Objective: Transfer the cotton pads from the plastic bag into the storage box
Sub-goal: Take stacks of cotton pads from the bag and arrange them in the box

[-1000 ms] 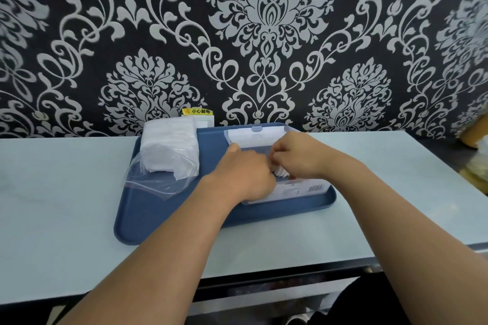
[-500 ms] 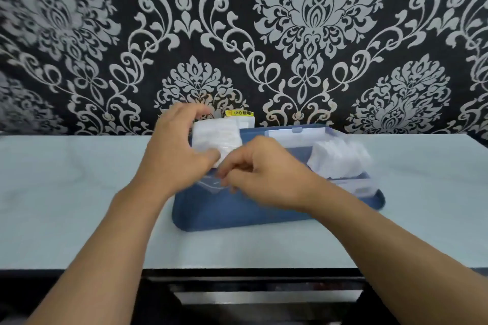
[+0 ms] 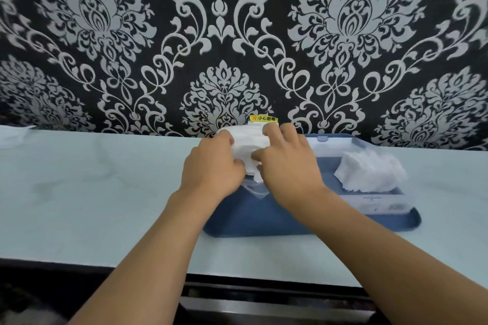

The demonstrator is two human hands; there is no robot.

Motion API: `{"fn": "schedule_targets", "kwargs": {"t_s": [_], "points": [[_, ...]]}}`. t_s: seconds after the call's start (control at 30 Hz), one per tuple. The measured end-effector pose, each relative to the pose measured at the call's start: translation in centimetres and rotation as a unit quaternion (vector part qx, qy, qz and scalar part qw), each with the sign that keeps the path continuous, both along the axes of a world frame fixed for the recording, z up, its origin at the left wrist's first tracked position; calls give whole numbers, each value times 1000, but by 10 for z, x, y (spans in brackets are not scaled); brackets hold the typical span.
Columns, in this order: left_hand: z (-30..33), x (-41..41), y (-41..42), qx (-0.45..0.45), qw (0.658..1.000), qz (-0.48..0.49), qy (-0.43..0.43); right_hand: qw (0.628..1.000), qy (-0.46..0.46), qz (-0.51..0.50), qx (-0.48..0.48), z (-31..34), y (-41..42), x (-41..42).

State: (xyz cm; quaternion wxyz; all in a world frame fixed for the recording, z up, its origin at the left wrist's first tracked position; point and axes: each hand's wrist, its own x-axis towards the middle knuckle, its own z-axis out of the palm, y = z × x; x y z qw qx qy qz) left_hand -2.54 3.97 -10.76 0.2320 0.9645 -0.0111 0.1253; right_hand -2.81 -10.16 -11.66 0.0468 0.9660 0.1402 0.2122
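Note:
A stack of white cotton pads (image 3: pixel 249 140) sits in a clear plastic bag (image 3: pixel 257 190) at the left end of the blue tray (image 3: pixel 264 221). My left hand (image 3: pixel 211 169) grips the stack from the left and my right hand (image 3: pixel 286 163) grips it from the right and top. The clear storage box (image 3: pixel 380 203) stands on the right half of the tray with its lid up, and a pile of white pads (image 3: pixel 369 171) lies inside it.
The tray rests on a pale blue table (image 3: pixel 92 192) against a black and silver patterned wall. A yellow warning label (image 3: pixel 264 119) is stuck on the wall behind the bag. The table's front edge runs across the bottom.
Both hands left the storage box, where pads now lie, and moved left to the bag. They have closed around the remaining stack. The camera view has shifted left.

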Motion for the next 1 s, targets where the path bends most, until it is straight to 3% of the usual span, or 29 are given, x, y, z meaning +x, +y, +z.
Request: {"fn": "schedule_targets", "kwargs": {"t_s": [0.27,0.57,0.7,0.83,1.0], "points": [[4,5,3,-43,999,22,21,996,49,22,73,-12,0,15],[4,6,4,-10,999,40,12,999,46,1,-18,-9,0,17],[-4,11,2,11,1000,2,-1,991,106,20,75,-9,-13,21],[-12,22,0,32,997,-59,40,982,135,35,128,-9,-16,23],[-15,31,6,41,994,-67,74,966,147,56,206,-10,-18,18]]}}
